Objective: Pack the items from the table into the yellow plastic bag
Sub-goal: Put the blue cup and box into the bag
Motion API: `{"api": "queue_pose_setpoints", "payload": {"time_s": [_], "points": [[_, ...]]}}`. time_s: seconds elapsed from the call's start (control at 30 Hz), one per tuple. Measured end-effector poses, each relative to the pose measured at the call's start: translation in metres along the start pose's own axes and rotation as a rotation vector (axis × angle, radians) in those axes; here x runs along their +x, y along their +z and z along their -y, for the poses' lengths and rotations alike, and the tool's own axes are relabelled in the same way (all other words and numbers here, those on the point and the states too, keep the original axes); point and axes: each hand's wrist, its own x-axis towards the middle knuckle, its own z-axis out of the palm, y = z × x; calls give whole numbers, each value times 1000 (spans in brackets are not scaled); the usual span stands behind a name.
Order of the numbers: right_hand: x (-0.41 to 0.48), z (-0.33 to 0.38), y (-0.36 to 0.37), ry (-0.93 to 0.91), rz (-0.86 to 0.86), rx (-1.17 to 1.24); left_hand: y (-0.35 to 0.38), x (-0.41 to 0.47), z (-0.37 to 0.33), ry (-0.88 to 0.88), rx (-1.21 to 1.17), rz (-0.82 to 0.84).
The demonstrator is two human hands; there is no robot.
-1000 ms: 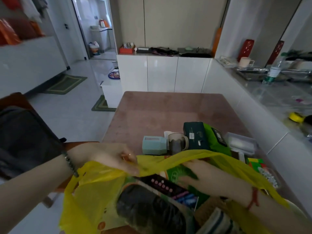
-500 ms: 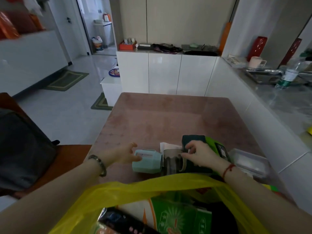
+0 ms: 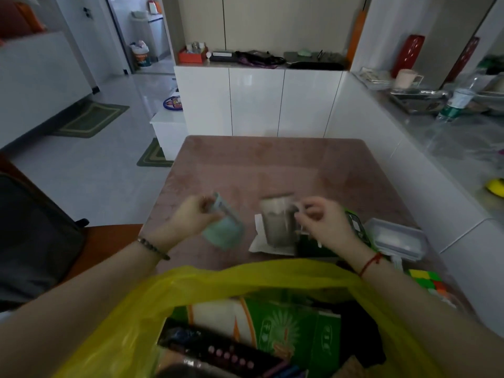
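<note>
The yellow plastic bag (image 3: 253, 276) lies open at the near edge of the table, with a green-and-white packet (image 3: 275, 323) and a dark flat box (image 3: 218, 353) inside. My left hand (image 3: 191, 216) grips a pale teal cup (image 3: 225, 227), lifted and tilted above the table. My right hand (image 3: 324, 222) holds the handle of a grey mug (image 3: 276, 222), raised over a white paper (image 3: 259, 245). Both are blurred by motion.
On the pink table (image 3: 272, 165), right of my hands, lie a green and dark box (image 3: 354, 227), a clear plastic container (image 3: 395, 238) and a colour cube (image 3: 428, 282). A dark bag (image 3: 35, 236) sits on a chair at left. A counter (image 3: 450, 148) runs along the right.
Both hands left the bag's rim and reached forward. The left took the teal cup and the right took the grey mug; both now come up off the table.
</note>
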Motion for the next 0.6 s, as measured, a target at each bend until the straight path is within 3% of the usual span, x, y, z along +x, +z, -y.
{"api": "queue_pose_setpoints", "payload": {"time_s": [0.17,0.3,0.43,0.5,0.6], "points": [[-61,52,-76,-193,-125,215,-53,-54,-49,336,-375,-98],[-131,61,-113,-266,27,472,-61,-111,-76,582,-463,-89],[-180,33,-114,-192,85,426,-43,-154,-81,804,-239,-78],[-193,17,-103,-161,10,364,-30,-168,-78,893,-144,-19],[-194,-1,-80,-153,-57,46,-10,-178,-71,1004,-23,87]]}}
